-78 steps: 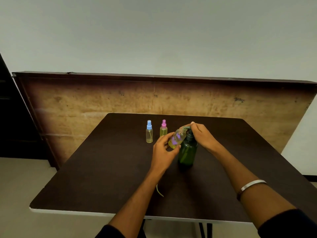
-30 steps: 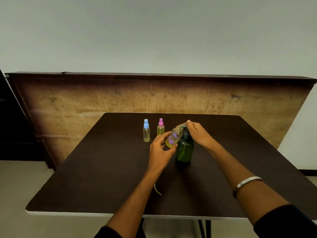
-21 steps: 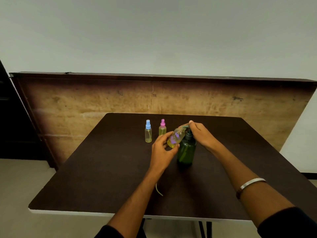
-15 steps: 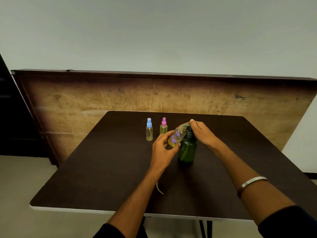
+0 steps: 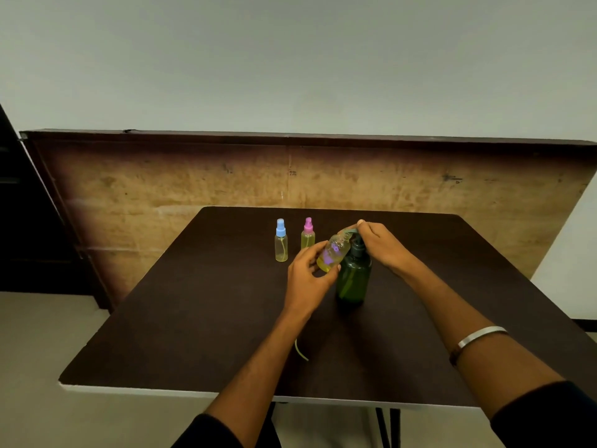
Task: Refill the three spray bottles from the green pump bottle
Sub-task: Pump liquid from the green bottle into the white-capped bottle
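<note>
On the dark brown worktop (image 5: 193, 318), toward the far middle, a small spray bottle with a blue cap (image 5: 281, 240) stands upright with pale yellow liquid in it, and just to its right stands a like bottle with a pink cap (image 5: 308, 233), the two apart from each other. Nearer the person, a thin pale dip tube (image 5: 299, 350) lies loose on the worktop, partly hidden behind the left forearm. The left hand (image 5: 307, 279) has its fingers and thumb curled round a third, uncapped spray bottle (image 5: 334, 253), tilted so that its open neck points up and right toward the pump spout; yellow liquid sits in its lower end and a purple mark shows on its side. Just right of it the dark green pump bottle (image 5: 352, 279) stands upright on the worktop. The right hand (image 5: 382, 245) rests on top of the pump head, fingers bent down over it, with a metal bangle (image 5: 478, 336) on that forearm.
</note>
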